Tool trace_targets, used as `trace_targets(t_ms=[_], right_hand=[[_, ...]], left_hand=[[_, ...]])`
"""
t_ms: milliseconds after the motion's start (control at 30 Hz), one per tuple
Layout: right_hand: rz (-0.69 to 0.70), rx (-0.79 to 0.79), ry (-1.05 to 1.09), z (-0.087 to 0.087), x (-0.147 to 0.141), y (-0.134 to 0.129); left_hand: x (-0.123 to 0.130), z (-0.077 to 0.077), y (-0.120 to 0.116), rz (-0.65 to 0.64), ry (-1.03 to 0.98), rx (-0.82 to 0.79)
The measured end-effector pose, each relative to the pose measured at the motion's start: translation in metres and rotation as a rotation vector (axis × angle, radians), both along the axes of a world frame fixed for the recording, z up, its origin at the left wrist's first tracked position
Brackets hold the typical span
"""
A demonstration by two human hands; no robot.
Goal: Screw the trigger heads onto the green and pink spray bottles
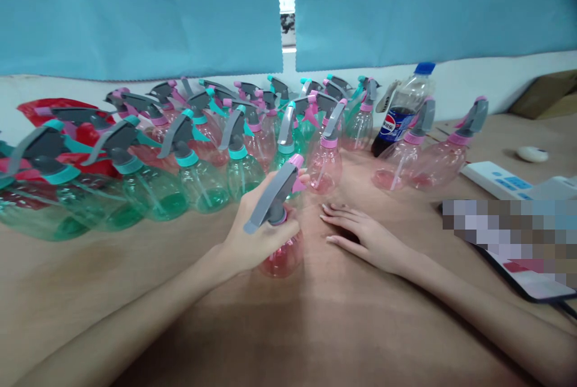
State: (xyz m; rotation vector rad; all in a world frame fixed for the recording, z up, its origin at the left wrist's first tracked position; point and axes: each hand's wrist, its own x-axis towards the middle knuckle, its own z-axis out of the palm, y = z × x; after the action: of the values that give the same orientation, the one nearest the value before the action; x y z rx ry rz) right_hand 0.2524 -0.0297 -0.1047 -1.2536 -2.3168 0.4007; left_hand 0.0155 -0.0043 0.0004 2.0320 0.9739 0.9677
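Note:
My left hand [252, 231] is wrapped round the neck of a pink spray bottle [282, 258], which stands on the wooden table with its grey trigger head and pink nozzle upward. My right hand [365, 234] lies on the tabletop to the right of that bottle, fingers stretched out, holding nothing. Just beyond the hands stand a pink spray bottle [323, 170] and a green spray bottle [243, 176] with a turquoise collar. Part of the held bottle's neck is hidden behind my fingers.
Several green and pink spray bottles crowd the table's left and back. Two pink ones stand by a Pepsi bottle [399, 113] at right. A white power strip [500, 179], a partly blurred-out phone [532, 273], a white mouse-like object [532, 154] and a cardboard box [545, 95] lie further right.

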Motion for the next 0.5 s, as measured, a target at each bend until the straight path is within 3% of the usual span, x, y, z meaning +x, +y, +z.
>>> trace_targets(t_ms=[500], right_hand=[[-0.008,0.017,0.043,-0.0011,0.0001,-0.0011]], left_hand=[[0.0005,-0.0019,-0.0024,0.050,0.033,0.061]])
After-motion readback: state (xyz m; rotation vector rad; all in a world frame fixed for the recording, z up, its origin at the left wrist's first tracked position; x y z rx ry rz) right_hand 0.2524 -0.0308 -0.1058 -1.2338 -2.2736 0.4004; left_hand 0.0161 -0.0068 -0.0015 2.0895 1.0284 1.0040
